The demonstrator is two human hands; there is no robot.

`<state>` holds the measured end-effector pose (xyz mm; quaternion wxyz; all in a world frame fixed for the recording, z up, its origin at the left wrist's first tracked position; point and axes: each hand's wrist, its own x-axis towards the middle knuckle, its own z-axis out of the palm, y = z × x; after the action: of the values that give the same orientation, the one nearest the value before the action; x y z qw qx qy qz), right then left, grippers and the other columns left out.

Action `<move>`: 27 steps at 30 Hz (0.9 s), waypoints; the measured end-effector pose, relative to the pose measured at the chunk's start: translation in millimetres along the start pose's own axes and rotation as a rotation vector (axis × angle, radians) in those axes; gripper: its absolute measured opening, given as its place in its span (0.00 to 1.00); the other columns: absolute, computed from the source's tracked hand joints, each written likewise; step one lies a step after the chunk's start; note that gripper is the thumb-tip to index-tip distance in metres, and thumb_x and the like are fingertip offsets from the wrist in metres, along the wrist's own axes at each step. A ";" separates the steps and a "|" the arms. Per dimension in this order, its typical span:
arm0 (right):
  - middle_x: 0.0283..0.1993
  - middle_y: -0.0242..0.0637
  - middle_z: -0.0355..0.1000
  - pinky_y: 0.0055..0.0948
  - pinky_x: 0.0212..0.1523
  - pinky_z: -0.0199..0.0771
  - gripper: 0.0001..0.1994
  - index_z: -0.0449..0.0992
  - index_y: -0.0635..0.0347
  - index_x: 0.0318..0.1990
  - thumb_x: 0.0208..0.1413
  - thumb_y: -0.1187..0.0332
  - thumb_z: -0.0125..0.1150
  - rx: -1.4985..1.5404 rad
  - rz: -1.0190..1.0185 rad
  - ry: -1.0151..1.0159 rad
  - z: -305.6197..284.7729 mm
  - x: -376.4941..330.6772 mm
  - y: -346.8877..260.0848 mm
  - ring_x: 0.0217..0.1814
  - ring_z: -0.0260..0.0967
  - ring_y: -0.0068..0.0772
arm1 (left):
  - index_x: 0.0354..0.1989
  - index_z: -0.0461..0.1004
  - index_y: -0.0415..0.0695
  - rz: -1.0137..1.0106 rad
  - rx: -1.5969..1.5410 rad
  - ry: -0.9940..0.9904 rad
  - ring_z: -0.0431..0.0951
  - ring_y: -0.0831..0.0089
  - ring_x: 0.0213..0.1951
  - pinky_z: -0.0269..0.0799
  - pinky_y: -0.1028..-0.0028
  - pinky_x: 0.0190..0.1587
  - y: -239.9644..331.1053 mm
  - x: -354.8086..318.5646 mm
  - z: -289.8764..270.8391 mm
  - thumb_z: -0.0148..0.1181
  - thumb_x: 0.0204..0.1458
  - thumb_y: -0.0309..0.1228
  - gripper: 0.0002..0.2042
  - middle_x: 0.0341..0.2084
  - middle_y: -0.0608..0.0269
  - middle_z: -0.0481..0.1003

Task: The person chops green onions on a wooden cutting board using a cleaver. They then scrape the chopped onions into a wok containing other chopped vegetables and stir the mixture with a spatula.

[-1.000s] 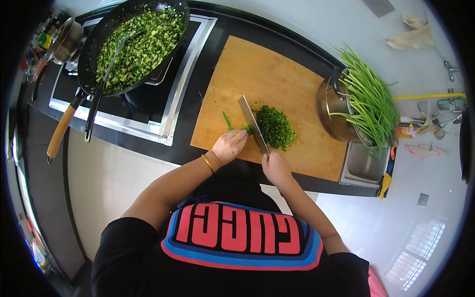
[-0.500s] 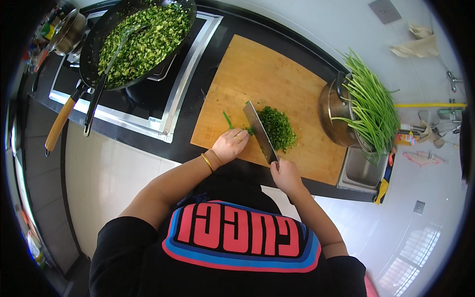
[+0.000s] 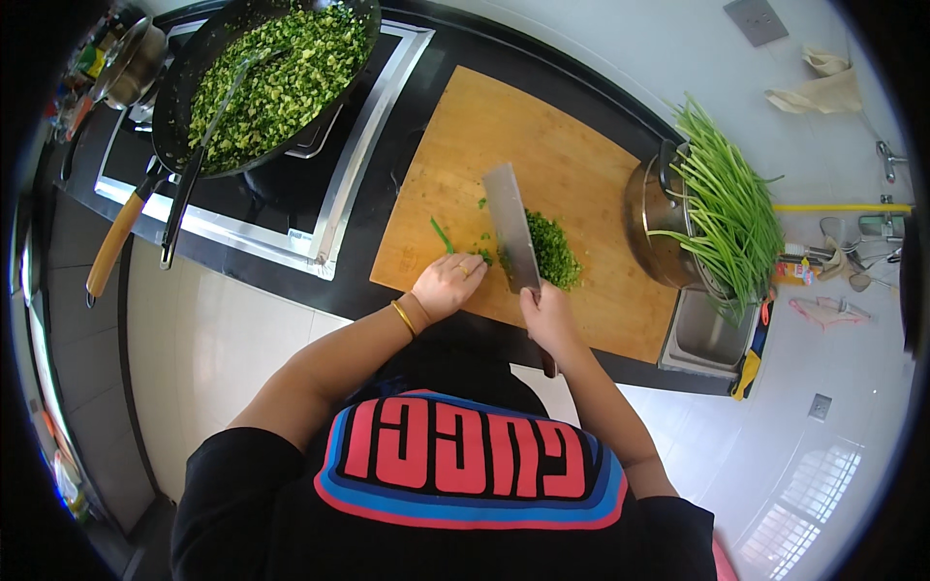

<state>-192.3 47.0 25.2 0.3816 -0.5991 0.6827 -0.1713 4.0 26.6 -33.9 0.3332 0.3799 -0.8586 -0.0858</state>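
My right hand (image 3: 552, 318) grips the handle of a cleaver (image 3: 511, 228), its broad blade tilted with the flat side partly showing. Under and beside the blade lies a pile of finely chopped chives (image 3: 555, 254) on the wooden cutting board (image 3: 523, 126). At the left of the pile, my left hand (image 3: 449, 288) presses down on the board with fingers curled together over a few chive stalks (image 3: 441, 234). One end of the stalks sticks out past the fingers, and small green bits lie by the fingertips.
At the right a steel pot (image 3: 657, 223) carries a heap of long green chives (image 3: 728, 208), with a small metal container (image 3: 715, 327) beside it. A wok (image 3: 174, 107) full of chopped greens (image 3: 281, 87), a spatula (image 3: 194, 194) in it, sits on the stove at the left.
The cleaver has turned so its flat shows more, and it covers the left part of the chopped pile. My right hand has moved slightly up and left; my left hand stays nearly still.
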 end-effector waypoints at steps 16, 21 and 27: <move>0.21 0.55 0.69 0.46 0.29 0.68 0.10 0.70 0.68 0.27 0.52 0.68 0.49 -0.425 -0.024 -0.121 3.9 -19.1 -20.7 0.25 0.68 0.56 | 0.33 0.72 0.37 0.036 -0.014 0.028 0.74 0.65 0.37 0.72 0.71 0.37 -1.3 0.3 2.9 0.53 0.40 0.24 0.10 0.34 0.59 0.71; 0.22 0.54 0.69 0.45 0.28 0.69 0.10 0.70 0.67 0.29 0.52 0.68 0.49 -0.170 -0.155 -0.013 8.3 4.4 -11.9 0.26 0.68 0.56 | 0.33 0.72 0.38 0.043 -0.001 0.061 0.75 0.65 0.36 0.72 0.71 0.36 0.0 3.4 -2.0 0.53 0.39 0.24 0.10 0.34 0.59 0.72; 0.21 0.54 0.69 0.46 0.29 0.67 0.12 0.70 0.69 0.25 0.51 0.67 0.50 -0.341 -0.084 -0.163 -23.7 -26.8 -18.4 0.26 0.68 0.56 | 0.31 0.71 0.38 0.037 0.000 0.053 0.75 0.66 0.34 0.73 0.73 0.33 -1.6 0.8 1.6 0.53 0.39 0.24 0.09 0.33 0.60 0.72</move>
<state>-197.1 63.0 61.7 0.3212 -0.6948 0.6432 -0.0198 3.5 24.7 -35.3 0.3574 0.3658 -0.8565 -0.0697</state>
